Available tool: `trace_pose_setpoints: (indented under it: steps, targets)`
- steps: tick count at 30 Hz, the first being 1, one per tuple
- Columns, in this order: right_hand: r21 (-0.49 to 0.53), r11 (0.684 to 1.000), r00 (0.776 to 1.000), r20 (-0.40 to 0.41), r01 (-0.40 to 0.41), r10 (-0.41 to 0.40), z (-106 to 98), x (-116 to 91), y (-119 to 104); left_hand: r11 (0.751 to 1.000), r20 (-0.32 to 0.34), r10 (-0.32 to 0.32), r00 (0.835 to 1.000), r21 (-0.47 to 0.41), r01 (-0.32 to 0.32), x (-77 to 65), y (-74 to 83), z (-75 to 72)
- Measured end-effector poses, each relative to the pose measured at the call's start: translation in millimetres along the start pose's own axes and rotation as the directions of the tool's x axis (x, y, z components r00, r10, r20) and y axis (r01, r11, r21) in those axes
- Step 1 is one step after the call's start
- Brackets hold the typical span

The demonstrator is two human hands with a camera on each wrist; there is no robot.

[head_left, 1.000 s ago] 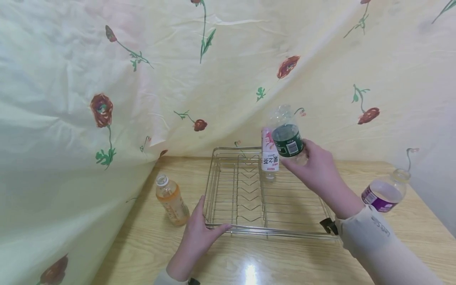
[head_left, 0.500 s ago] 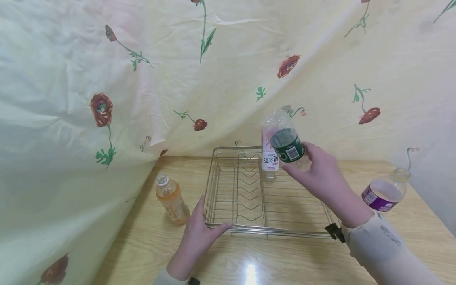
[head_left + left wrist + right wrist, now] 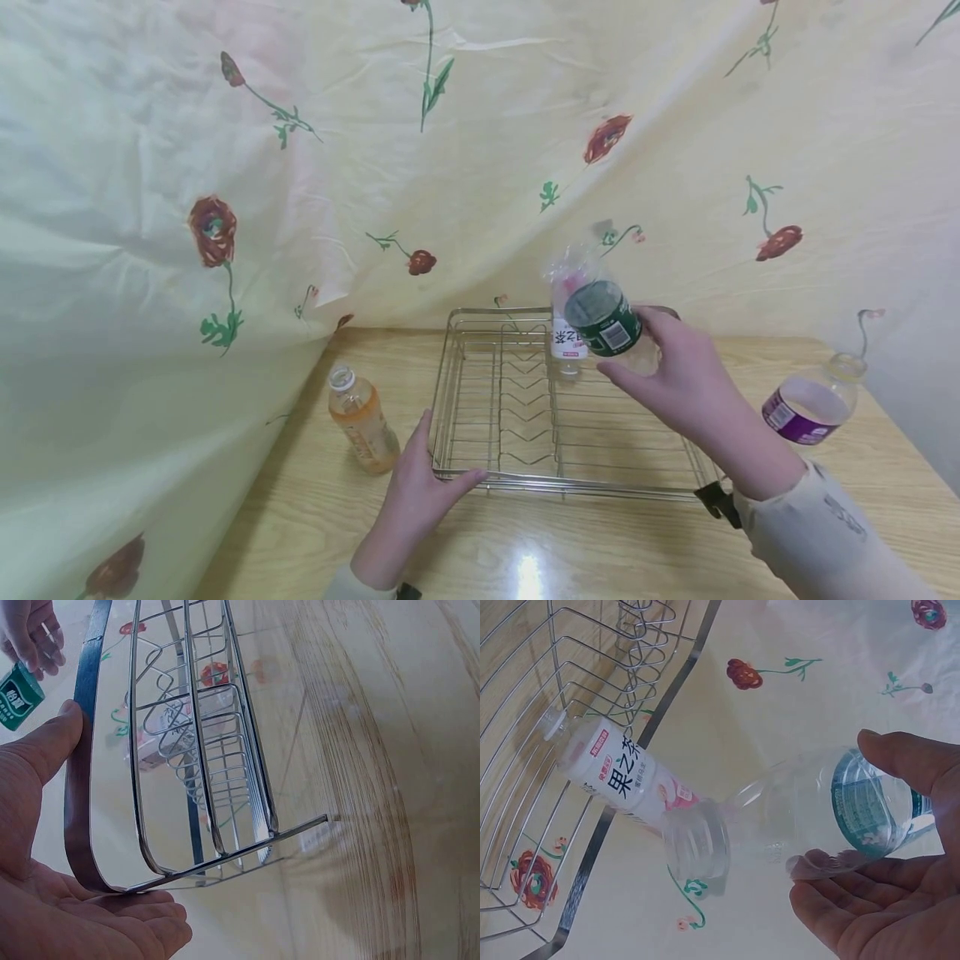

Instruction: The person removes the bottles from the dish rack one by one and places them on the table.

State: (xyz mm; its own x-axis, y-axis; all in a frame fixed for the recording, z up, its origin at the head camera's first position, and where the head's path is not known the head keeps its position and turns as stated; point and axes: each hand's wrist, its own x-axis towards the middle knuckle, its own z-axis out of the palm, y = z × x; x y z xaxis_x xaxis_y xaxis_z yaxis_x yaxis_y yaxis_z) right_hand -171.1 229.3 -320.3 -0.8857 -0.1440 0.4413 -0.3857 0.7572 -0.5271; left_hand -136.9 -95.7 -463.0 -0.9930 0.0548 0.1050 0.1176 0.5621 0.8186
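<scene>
My right hand (image 3: 678, 367) holds a clear plastic bottle (image 3: 602, 321) with a green label, tilted above the right part of a wire dish rack (image 3: 517, 478). In the right wrist view, the thumb and fingers wrap the wide part of this bottle (image 3: 874, 799). Behind it a pink-and-white tea bottle (image 3: 567, 343) leans in the rack, neck down, partly hidden in the head view. My left hand (image 3: 422, 492) grips the rack's front left corner. In the left wrist view, its thumb (image 3: 56, 735) lies on the dark rim with the fingers underneath.
An orange drink bottle (image 3: 365, 425) stands on the wooden table (image 3: 300, 533) left of the rack. To the right is a bottle with a purple label (image 3: 808, 408). A flowered cloth (image 3: 465, 183) hangs behind and along the left side.
My right hand has moved slightly down and toward me with the green-labelled bottle, which now covers more of the tea bottle. My left hand stays at the rack corner.
</scene>
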Motion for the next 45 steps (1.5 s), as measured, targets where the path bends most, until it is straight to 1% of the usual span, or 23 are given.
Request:
trace_pose_setpoints:
  steps: [7,16,23,28,32,36,41,45]
  targets:
    - [-0.008,1.000,1.000,0.007,0.020,-0.020,-4,-7,-4,1.000,0.002,-0.002,1.000,0.002,0.002,0.0,0.5,-0.2]
    - [-0.053,0.997,0.998,0.024,0.060,-0.059,-5,-17,-6,1.000,-0.001,-0.011,1.000,0.010,0.011,-0.2,1.5,-0.4]
    - [-0.063,0.993,0.995,0.004,0.101,-0.101,-5,-25,-7,1.000,0.002,-0.004,1.000,0.004,0.004,-0.5,0.7,-0.3]
    - [-0.066,0.990,0.992,0.007,0.125,-0.125,-6,-30,-8,1.000,0.011,-0.010,1.000,-0.001,0.010,-0.7,0.4,-0.6]
    - [-0.065,0.991,0.993,0.032,0.119,-0.117,-7,-34,-9,1.000,0.014,-0.013,1.000,0.001,0.013,-0.7,0.4,-0.9]
    - [-0.060,0.992,0.992,0.061,0.112,-0.108,-7,-37,-10,1.000,0.013,-0.003,1.000,0.000,0.003,-0.7,0.3,-1.1]
    - [-0.046,0.992,0.991,0.075,0.118,-0.115,-7,-40,-10,1.000,0.007,0.004,1.000,0.006,-0.004,-1.1,1.4,-1.4]
    - [-0.046,0.992,0.991,0.081,0.115,-0.111,-6,-42,-10,1.000,0.001,-0.004,1.000,0.013,0.004,-3.1,4.9,-2.5]
